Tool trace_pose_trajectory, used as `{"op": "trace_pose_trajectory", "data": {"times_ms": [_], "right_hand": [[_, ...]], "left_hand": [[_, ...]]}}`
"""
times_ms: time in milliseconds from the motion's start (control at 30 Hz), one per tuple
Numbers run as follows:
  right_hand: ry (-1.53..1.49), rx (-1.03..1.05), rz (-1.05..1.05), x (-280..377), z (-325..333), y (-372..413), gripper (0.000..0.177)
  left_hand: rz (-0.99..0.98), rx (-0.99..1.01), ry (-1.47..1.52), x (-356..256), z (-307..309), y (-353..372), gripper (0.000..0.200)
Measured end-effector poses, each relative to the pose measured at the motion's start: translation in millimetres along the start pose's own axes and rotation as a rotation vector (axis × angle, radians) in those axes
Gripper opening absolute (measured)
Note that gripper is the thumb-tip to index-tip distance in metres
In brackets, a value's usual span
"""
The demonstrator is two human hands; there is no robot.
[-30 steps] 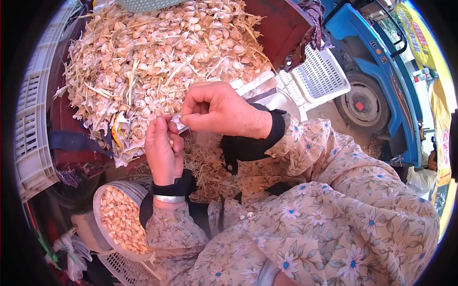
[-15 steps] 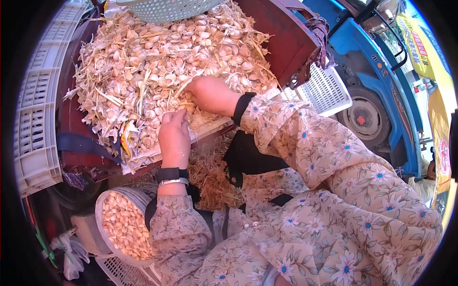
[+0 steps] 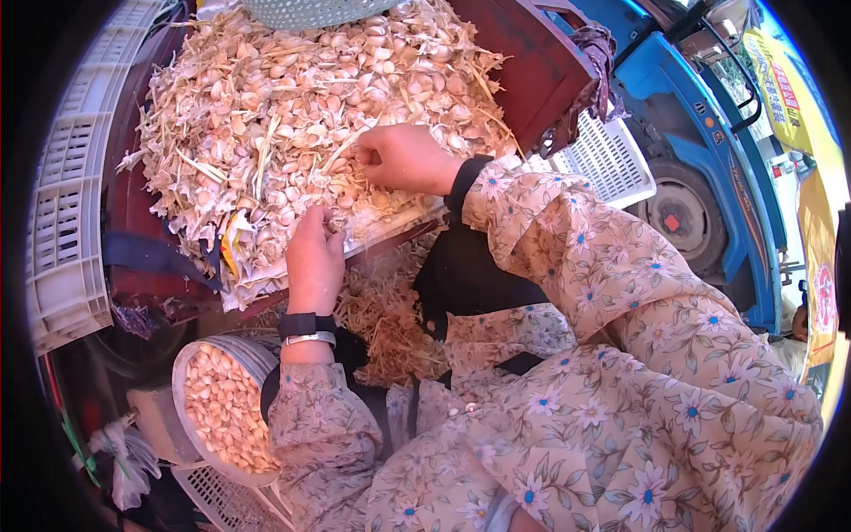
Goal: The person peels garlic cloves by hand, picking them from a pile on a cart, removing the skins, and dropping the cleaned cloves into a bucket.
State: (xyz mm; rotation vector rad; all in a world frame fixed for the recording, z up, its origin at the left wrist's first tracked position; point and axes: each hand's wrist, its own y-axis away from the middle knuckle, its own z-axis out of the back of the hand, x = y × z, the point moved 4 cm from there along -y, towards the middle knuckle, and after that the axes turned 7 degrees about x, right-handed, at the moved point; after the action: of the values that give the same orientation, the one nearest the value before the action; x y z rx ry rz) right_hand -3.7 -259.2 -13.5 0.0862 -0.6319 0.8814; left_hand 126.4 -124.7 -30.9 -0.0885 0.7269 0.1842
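A broad heap of garlic cloves (image 3: 292,115), mixed with papery skins and dry stalks, lies in front of me. My left hand (image 3: 316,262) is at the heap's near edge with its fingers curled inward; whatever they hold is hidden. Farther right, my right hand (image 3: 408,160) is closed over the cloves, thumb and forefinger bent together, and I cannot make out anything in its grip. A gap separates the two hands. Below my left wrist stands a pale bucket (image 3: 183,390) holding cleaned garlic cloves (image 3: 229,412).
A pale green basket (image 3: 315,11) rests on the heap's far side. White plastic crates stand at left (image 3: 66,222) and right (image 3: 612,160). Loose husks (image 3: 390,324) lie below the dark red board (image 3: 541,71). A blue vehicle (image 3: 709,151) is parked at right.
My hands have drawn apart: the left moved slightly down and left, the right slightly right. The view has shifted a little.
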Motion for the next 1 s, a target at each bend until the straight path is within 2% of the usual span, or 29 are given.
{"op": "trace_pose_trajectory", "data": {"times_ms": [133,200,233,333,433,533,633,733,833,933,967,1000], "right_hand": [[-0.01,0.053,0.059,5,12,15,0.012],[0.096,0.101,0.121,15,13,25,0.014],[0.087,0.193,0.091,19,13,26,0.016],[0.108,0.019,0.187,33,9,21,0.019],[0.254,0.089,0.167,42,-13,3,0.017],[0.427,0.191,0.082,36,-40,-7,0.015],[0.281,0.244,0.032,30,-39,-12,0.013],[0.01,0.187,0.016,27,-24,-8,0.013],[-0.154,0.105,0.011,33,-1,-1,0.017],[-0.308,0.233,0.111,56,6,7,0.027],[-0.47,0.231,0.124,57,3,9,0.029],[-0.413,0.174,0.081,51,1,5,0.029]], "left_hand": [[0.064,0.03,0.039,-1,10,4,0.024],[-0.011,0.029,0.03,0,14,5,0.023],[-0.048,0.03,0.027,0,15,7,0.023],[-0.087,0.053,0.032,-4,17,11,0.021],[-0.141,0.071,0.025,0,10,11,0.019],[-0.045,0.068,0.024,4,8,8,0.015],[-0.014,0.02,0.005,10,7,6,0.014],[-0.028,-0.135,0.377,5,15,3,0.014],[0.262,0.036,1.174,11,5,2,0.021],[0.32,0.249,1.636,4,-9,3,0.028],[0.334,0.287,1.718,0,-10,3,0.032],[0.352,0.25,1.711,3,-10,4,0.03]]}}
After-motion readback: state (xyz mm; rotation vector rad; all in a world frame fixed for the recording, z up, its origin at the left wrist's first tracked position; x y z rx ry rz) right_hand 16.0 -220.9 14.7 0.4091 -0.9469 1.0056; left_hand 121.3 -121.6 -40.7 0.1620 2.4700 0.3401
